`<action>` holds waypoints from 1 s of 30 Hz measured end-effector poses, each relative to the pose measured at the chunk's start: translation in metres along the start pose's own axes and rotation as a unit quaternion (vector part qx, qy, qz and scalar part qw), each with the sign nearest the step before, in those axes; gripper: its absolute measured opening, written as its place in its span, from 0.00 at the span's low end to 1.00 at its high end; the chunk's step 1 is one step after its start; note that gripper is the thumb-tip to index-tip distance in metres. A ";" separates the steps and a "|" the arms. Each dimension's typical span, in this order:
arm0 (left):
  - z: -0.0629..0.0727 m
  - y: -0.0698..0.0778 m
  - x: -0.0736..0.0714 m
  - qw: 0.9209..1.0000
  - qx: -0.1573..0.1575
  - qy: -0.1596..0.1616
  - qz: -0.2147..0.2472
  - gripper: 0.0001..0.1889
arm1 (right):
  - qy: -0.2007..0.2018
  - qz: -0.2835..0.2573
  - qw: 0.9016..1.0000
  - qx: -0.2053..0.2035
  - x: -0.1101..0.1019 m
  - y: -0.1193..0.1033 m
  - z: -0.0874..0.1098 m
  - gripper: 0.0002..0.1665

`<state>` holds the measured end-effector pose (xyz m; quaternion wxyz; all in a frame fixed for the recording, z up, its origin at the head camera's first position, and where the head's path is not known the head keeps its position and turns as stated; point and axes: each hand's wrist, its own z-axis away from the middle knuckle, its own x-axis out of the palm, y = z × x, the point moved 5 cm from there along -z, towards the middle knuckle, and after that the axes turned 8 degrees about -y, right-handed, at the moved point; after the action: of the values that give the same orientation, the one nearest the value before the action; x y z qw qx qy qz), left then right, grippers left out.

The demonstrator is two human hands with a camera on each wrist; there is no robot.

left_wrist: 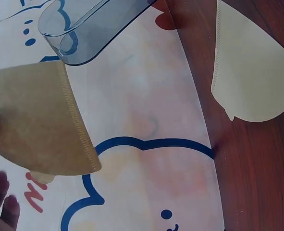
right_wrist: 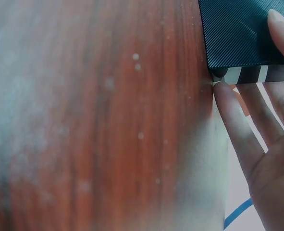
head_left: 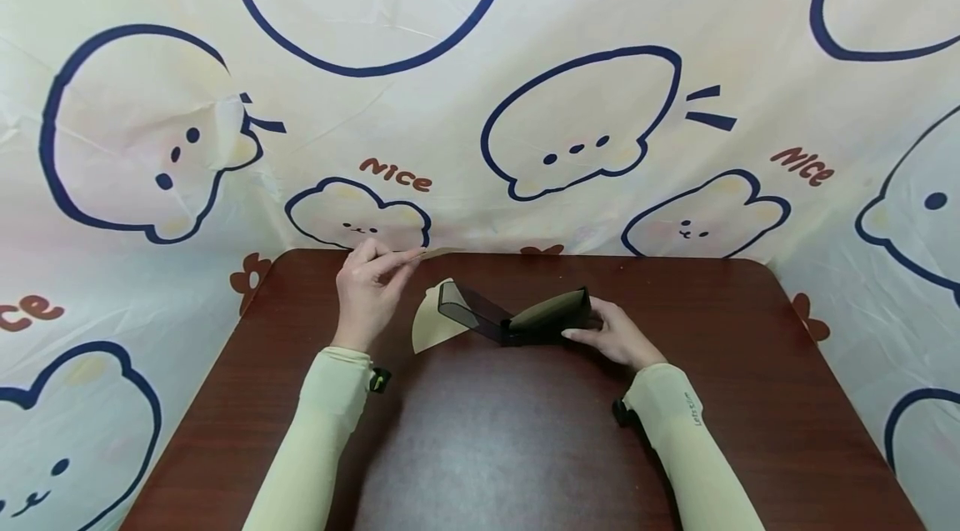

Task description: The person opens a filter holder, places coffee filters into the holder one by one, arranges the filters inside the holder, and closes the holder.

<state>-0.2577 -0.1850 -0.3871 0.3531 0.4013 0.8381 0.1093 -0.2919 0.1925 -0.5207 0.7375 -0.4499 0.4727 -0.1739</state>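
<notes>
My left hand (head_left: 367,293) is raised near the table's far edge and pinches a tan paper coffee filter (left_wrist: 36,120). In the head view that filter is seen almost edge-on. A second coffee filter (head_left: 431,323) lies flat on the table, partly under the see-through grey lid (head_left: 472,306) of a dark filter box (head_left: 542,334). The hinged lid is swung open toward the left. An olive-toned surface shows at the box's body. My right hand (head_left: 618,335) grips the box's right end, thumb on one ribbed black face (right_wrist: 242,33), fingers at the opposite side.
The brown wooden table (head_left: 465,431) ends at a pale cloth backdrop (head_left: 450,131) with blue cartoon outlines, which rises behind and at both sides. Dark bands with small devices (head_left: 380,381) sit at both wrists over pale sleeves.
</notes>
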 end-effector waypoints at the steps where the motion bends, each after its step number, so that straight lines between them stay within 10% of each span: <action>1: 0.000 0.000 -0.001 1.000 0.002 0.003 -0.006 0.09 | 0.000 0.000 1.000 -0.001 0.000 0.000 0.000 0.25; 30: -0.004 -0.006 -0.005 0.997 -0.070 -0.025 0.026 0.13 | 0.003 0.002 1.000 -0.003 0.000 0.001 0.000 0.25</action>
<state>-0.2617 -0.1922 -0.3846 0.3979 0.3995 0.8088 0.1669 -0.2918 0.1931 -0.5219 0.7351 -0.4510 0.4760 -0.1722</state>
